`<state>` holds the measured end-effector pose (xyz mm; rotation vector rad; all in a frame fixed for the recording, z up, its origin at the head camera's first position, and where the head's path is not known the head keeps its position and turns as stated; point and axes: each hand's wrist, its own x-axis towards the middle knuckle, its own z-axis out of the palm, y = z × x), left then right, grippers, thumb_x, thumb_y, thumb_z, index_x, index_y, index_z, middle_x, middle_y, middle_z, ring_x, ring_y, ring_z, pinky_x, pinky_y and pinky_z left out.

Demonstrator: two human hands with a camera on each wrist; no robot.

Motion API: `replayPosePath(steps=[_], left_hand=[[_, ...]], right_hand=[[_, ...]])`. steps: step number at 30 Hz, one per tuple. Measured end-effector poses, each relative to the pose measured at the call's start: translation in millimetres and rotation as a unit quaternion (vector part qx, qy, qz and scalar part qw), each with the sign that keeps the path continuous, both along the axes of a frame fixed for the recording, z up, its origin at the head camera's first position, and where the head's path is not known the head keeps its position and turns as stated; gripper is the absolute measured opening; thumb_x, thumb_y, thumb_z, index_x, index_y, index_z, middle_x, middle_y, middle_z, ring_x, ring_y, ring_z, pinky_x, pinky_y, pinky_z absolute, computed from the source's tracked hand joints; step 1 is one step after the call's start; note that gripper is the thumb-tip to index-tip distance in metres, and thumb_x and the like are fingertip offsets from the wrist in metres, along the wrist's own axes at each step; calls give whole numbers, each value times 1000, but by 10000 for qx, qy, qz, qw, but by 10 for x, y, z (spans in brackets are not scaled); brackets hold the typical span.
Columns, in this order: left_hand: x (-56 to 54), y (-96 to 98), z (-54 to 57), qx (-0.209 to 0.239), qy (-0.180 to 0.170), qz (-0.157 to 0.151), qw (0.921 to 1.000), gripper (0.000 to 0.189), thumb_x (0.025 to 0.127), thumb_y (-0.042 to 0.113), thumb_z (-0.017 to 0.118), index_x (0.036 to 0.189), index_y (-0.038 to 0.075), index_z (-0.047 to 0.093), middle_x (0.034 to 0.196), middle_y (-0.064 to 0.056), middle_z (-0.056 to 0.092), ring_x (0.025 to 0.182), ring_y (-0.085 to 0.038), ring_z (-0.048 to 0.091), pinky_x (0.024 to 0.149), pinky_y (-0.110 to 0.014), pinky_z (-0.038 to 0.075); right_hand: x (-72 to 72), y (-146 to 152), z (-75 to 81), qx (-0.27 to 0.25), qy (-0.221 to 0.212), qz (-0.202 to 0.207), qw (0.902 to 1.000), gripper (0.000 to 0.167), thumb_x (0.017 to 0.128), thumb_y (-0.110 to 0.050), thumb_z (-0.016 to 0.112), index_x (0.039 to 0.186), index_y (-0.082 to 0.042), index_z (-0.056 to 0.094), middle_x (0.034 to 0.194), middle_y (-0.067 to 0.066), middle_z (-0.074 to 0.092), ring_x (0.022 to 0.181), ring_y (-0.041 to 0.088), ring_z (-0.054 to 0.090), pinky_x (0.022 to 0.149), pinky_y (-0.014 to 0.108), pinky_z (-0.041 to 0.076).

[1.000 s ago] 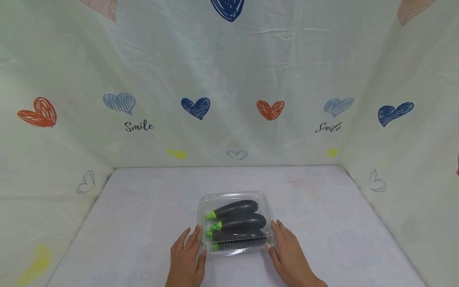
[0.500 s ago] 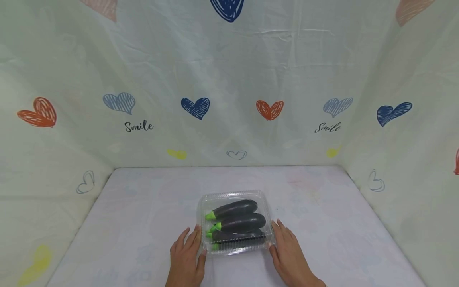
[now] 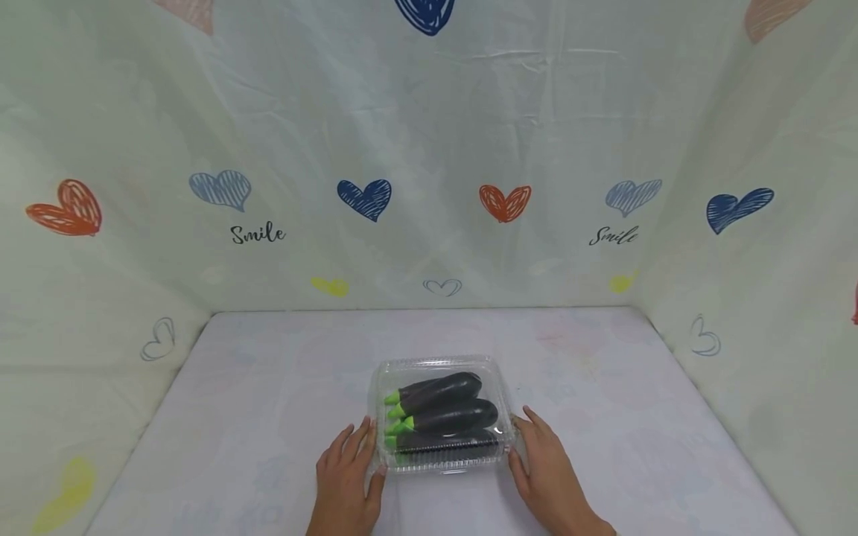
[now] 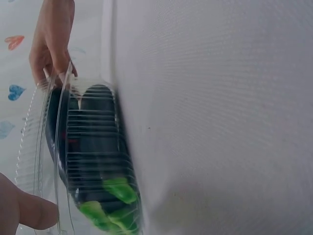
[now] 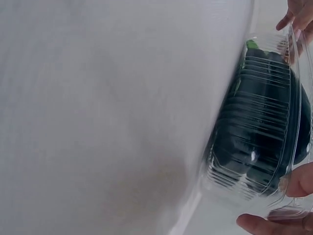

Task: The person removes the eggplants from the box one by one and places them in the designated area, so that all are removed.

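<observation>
A clear plastic clamshell container (image 3: 439,468) with a lid and ribbed walls is between the two hands, near the middle front of the table. Several dark eggplants (image 3: 456,415) with green stem ends lie inside it, stems toward the left. My left hand (image 3: 345,476) holds the container's left side, thumb at the near corner; the left wrist view shows that thumb (image 4: 39,213) at the rim. On the opposite side, my right hand (image 3: 553,476) grips the rim, with its thumb (image 5: 299,180) against the edge in the right wrist view and other fingers beyond it.
A white cloth-covered table (image 3: 288,365) spreads around the container. Behind it and at both sides hangs a pale curtain (image 3: 429,134) printed with hearts and the word Smile.
The eggplants have shifted inside the container, and another stem end now shows at the back. My right hand has moved slightly, its fingers changing their hold at the rim. My left hand stays nearly still.
</observation>
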<state>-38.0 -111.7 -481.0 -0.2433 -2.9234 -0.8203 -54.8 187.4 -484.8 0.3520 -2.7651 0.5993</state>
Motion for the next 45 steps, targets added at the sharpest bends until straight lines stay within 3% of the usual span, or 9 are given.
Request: replayPosePath(steps=[8, 17, 21, 25, 33, 36, 39, 45], left_hand=[[4, -7, 3, -10, -23, 112, 9999, 59, 97, 19, 71, 148, -7, 54, 155, -21, 51, 141, -47, 42, 108, -74, 36], [13, -5, -2, 159, 155, 205, 9995, 65, 93, 17, 75, 149, -6, 53, 152, -19, 54, 137, -45, 46, 108, -71, 36], [16, 5, 0, 345, 196, 286, 9988, 69, 91, 15, 78, 151, -4, 51, 152, -20, 53, 135, -45, 48, 106, -71, 39], [16, 15, -17, 612, 460, 295, 9966, 71, 88, 10, 80, 150, -3, 49, 149, -22, 54, 132, -46, 52, 102, -72, 42], [-4, 3, -41, 1023, 753, 133, 9918, 96, 83, 4, 81, 160, -5, 25, 143, -24, 57, 118, -44, 62, 91, -72, 51], [-7, 3, -29, 1240, 488, 191, 9909, 99, 85, 6, 81, 162, -3, 19, 146, -23, 55, 118, -42, 61, 92, -71, 51], [-21, -11, 2, 1608, -80, 254, 9866, 98, 89, 9, 79, 163, 0, 16, 151, -23, 51, 123, -39, 59, 98, -67, 51], [-125, -61, 83, 2515, -1283, 374, 9586, 88, 96, 11, 74, 163, 1, 17, 154, -23, 44, 129, -37, 55, 103, -57, 52]], right_hand=[[-23, 30, 16, -72, 59, 90, 9999, 46, 89, -6, 81, 131, 0, 63, 133, 18, 68, 136, 41, 57, 106, 58, 53], [-21, 73, 0, -8, 664, 210, 9976, 50, 81, -11, 88, 125, -2, 67, 126, 11, 71, 130, 42, 61, 98, 60, 57], [-7, 65, 23, 39, 565, 98, 9983, 51, 80, -14, 90, 125, -7, 68, 126, 7, 71, 129, 38, 61, 99, 60, 55], [-9, 64, 63, 40, 471, -16, 9989, 50, 82, -17, 89, 126, -7, 68, 126, 8, 71, 126, 35, 63, 101, 58, 54], [-47, 89, 193, -261, 399, -41, 9989, 48, 87, -18, 86, 129, -7, 67, 132, 7, 69, 126, 31, 63, 101, 56, 56], [-68, 98, 241, -435, 514, 12, 9977, 47, 88, -15, 85, 131, -7, 67, 135, 7, 68, 127, 31, 64, 100, 55, 56], [-90, 110, 279, -603, 676, 118, 9958, 49, 87, -11, 85, 133, -7, 66, 137, 5, 68, 128, 30, 64, 101, 50, 54], [-150, 130, 326, -819, 653, 262, 9942, 55, 89, -10, 84, 139, -8, 61, 142, 6, 65, 131, 32, 62, 109, 36, 44]])
